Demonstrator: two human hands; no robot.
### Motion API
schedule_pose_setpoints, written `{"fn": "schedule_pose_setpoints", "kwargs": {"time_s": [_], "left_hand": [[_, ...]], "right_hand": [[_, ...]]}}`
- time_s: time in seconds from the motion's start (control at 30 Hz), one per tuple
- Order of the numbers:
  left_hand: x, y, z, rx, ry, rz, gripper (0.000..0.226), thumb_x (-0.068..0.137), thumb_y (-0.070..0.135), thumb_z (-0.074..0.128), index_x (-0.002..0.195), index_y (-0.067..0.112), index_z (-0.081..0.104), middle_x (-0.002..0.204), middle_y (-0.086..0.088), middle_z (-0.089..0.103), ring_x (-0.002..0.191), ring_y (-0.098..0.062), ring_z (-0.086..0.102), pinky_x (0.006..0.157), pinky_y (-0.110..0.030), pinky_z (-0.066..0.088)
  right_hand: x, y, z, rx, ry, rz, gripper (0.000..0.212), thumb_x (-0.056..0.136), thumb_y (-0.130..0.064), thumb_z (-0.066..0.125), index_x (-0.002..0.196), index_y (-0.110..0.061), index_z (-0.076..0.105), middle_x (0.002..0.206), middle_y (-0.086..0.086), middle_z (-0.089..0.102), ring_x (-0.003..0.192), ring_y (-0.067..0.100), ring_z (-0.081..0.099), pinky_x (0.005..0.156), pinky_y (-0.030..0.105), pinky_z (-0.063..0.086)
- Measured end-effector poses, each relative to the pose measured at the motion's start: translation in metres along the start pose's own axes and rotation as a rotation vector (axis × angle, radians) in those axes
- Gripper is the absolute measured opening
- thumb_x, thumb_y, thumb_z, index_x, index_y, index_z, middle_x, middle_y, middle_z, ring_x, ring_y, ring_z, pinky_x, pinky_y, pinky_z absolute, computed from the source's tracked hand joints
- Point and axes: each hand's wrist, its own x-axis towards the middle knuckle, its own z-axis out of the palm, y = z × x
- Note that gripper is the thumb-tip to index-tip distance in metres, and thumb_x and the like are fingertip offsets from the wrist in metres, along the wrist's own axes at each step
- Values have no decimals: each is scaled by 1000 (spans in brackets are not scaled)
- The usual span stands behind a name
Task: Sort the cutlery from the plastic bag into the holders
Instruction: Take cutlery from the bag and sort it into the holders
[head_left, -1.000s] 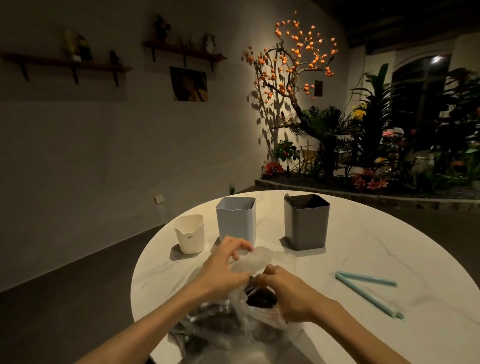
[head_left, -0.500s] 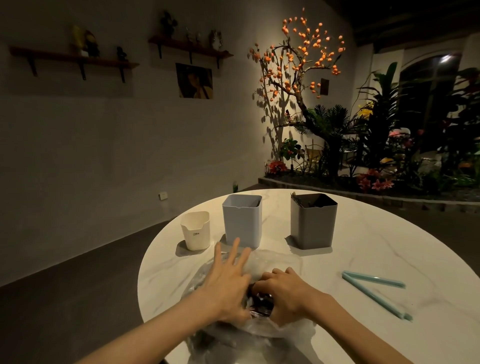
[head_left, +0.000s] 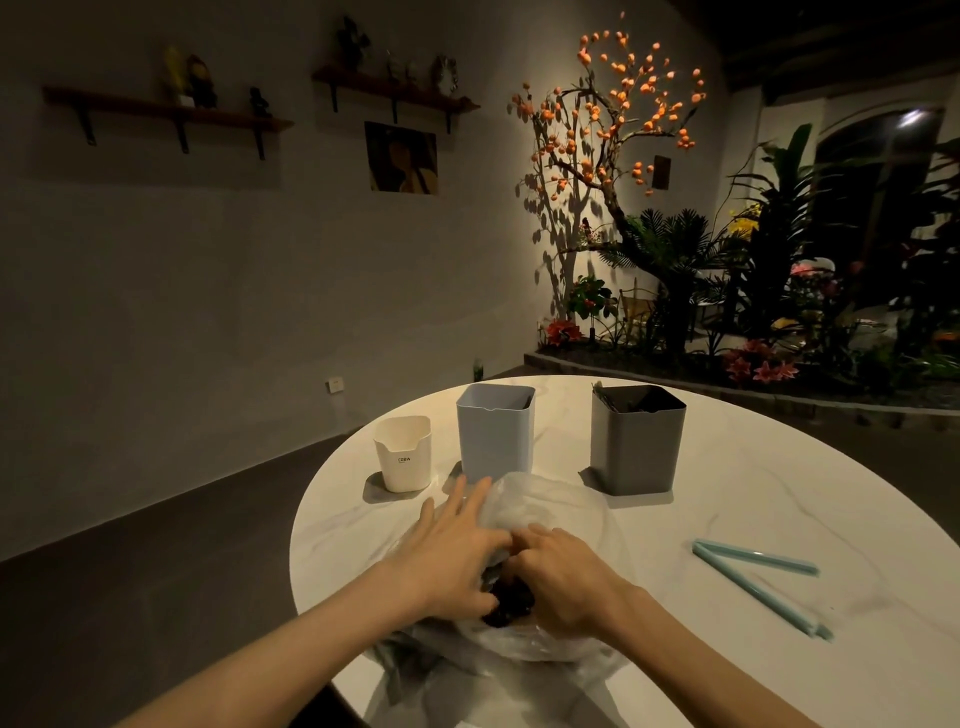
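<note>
A clear plastic bag (head_left: 545, 509) lies on the round white table (head_left: 727, 519) in front of me, with dark cutlery (head_left: 509, 605) showing at its mouth. My left hand (head_left: 457, 551) lies flat on the bag with straight, spread fingers. My right hand (head_left: 566, 577) is beside it, its fingers curled down into the bag's mouth among the dark cutlery. Behind the bag stand three holders: a small white one (head_left: 402, 454), a light blue one (head_left: 496, 434) and a dark grey one (head_left: 636, 439) with cutlery inside.
Two light blue sticks (head_left: 753, 574) lie in a V on the table to the right. The table edge curves round close on the left. Plants and a lit tree fill the far right; shelves hang on the wall.
My left hand let go of the raised bag film and spread flat on the bag. My right hand dug deeper into the bag's mouth. The camera shifted a little.
</note>
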Motion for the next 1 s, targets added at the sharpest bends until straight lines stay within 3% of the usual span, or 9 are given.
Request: {"fn": "schedule_pose_setpoints", "kwargs": {"time_s": [0.13, 0.3, 0.37, 0.43, 0.5, 0.6, 0.73, 0.87, 1.0], "left_hand": [[1, 1, 3, 218, -37, 70, 52, 81, 57, 70, 125, 29, 65, 169, -6, -12, 152, -37, -23, 118, -69, -5], [3, -9, 4, 254, -156, -28, 79, 79, 53, 74, 148, 29, 44, 168, -11, -12, 152, -41, -17, 116, -72, -6], [3, -13, 1, 215, -141, -61, 81, 78, 50, 76, 148, 29, 41, 168, -10, -13, 153, -41, -15, 116, -70, -2], [3, -16, -5, 148, -107, -100, 76, 77, 47, 76, 144, 27, 45, 168, -9, -6, 153, -39, -6, 119, -65, 8], [4, -18, -10, 63, -27, -130, 72, 75, 48, 78, 137, 27, 47, 163, -6, 10, 150, -36, 11, 117, -58, 23], [5, -24, -14, -74, 74, -190, 78, 74, 53, 80, 139, 29, 45, 155, -2, 25, 143, -26, 27, 113, -49, 34], [8, -34, -18, -228, 102, -270, 89, 72, 49, 82, 147, 34, 36, 138, 3, 42, 131, -25, 45, 105, -46, 44], [12, -34, -38, -495, 309, -315, 73, 73, 26, 81, 140, 32, 52, 134, 5, 54, 118, -22, 54, 95, -41, 52], [19, -40, -60, -846, 413, -332, 61, 69, 8, 76, 128, 22, 67, 123, 1, 68, 109, -22, 62, 85, -38, 59]], "right_hand": [[2, -10, 1, -34, -151, 24, 33, 98, -32, 62, 127, -14, 62, 120, 10, 69, 104, 29, 64, 100, 39, 50], [7, -5, -9, -4, -213, -15, 33, 100, -20, 60, 131, -11, 59, 134, 10, 59, 118, 29, 59, 102, 36, 48], [8, -1, -16, 7, -189, -6, 36, 102, -24, 56, 135, -9, 56, 137, 10, 53, 113, 26, 58, 98, 33, 48], [10, 3, -22, -67, -184, 27, 38, 103, -31, 54, 133, -8, 53, 130, 12, 51, 91, 23, 53, 79, 33, 45], [12, 8, -28, -125, -189, 72, 35, 104, -34, 50, 128, -9, 52, 121, 13, 54, 80, 22, 48, 71, 34, 39], [12, 17, -38, -102, -184, 112, 24, 106, -32, 45, 118, -12, 53, 110, 11, 66, 78, 22, 52, 69, 35, 40], [6, 29, -52, -68, -119, 129, 13, 105, -20, 42, 112, -12, 50, 106, 13, 66, 77, 24, 49, 70, 36, 39], [4, 37, -64, -13, -71, 114, 7, 106, -23, 41, 100, -21, 44, 93, 3, 60, 72, 19, 47, 66, 34, 38], [1, 43, -80, 62, -9, 99, 10, 108, -28, 41, 99, -26, 44, 83, -9, 50, 65, 7, 45, 57, 19, 33]]}}
